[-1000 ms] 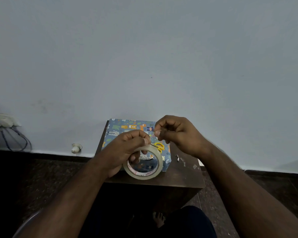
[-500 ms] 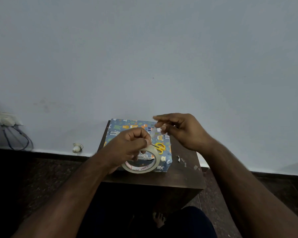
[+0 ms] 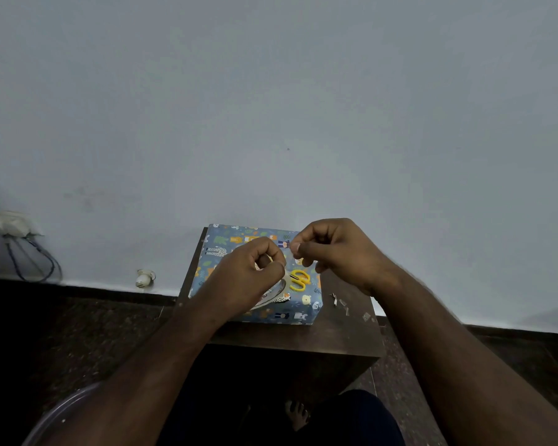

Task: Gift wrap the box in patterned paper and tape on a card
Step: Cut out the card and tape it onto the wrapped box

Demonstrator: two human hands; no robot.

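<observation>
The box [image 3: 305,309], wrapped in blue paper with animal pictures, lies on a small dark wooden table [image 3: 342,336]. Yellow-handled scissors [image 3: 298,280] rest on top of the box. My left hand [image 3: 248,278] grips a roll of pale tape [image 3: 276,296] just above the box, and the hand hides most of the roll. My right hand [image 3: 339,249] is raised beside it, thumb and forefinger pinched together near the left fingertips, apparently on the tape's free end, which is too thin to see clearly. No card is visible.
Small paper or tape scraps [image 3: 347,305] lie on the table right of the box. The table stands against a plain wall. A socket with cables [image 3: 16,239] sits low on the wall at left. My bare foot [image 3: 298,413] shows under the table.
My left hand has tipped the tape roll down and away, so less of it shows. My right hand's fingers, spread half a second ago, have closed into a pinch near the left fingertips.
</observation>
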